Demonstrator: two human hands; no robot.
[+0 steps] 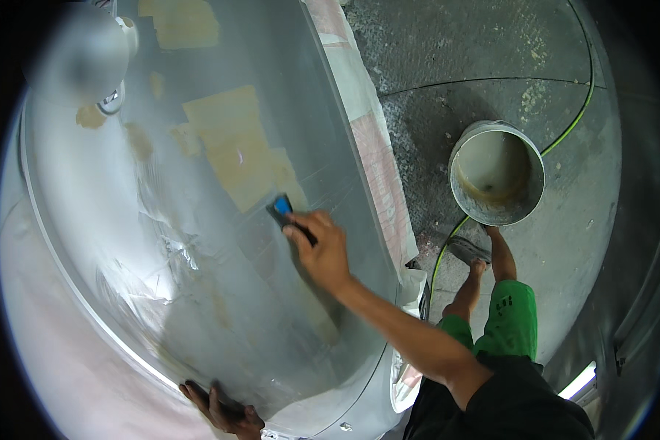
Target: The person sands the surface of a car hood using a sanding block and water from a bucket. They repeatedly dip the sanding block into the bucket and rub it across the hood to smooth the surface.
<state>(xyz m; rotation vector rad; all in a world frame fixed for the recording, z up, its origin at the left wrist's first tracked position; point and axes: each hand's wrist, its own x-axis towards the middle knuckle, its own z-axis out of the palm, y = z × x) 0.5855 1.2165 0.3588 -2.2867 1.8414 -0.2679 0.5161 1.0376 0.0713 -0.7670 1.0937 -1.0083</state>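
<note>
My right hand [319,246] grips a dark hand block with a blue top [282,207] on a wet grey vehicle body panel [323,161]. The block is just below a squarish beige filler patch [231,147]. Smaller beige patches [139,143] and streaks mark the panel further left and up. My left hand [216,407] rests on the panel's lower left edge, fingers apart, partly in shadow. A blurred pale spot covers the upper left of the view.
A bucket [466,147] of murky liquid stands on the grey concrete floor [433,44] at right, beside a green hose [579,110]. Pinkish white covering [370,154] runs along the panel's right edge. My legs in green shorts [506,315] are below the bucket. A dark surface borders the far right.
</note>
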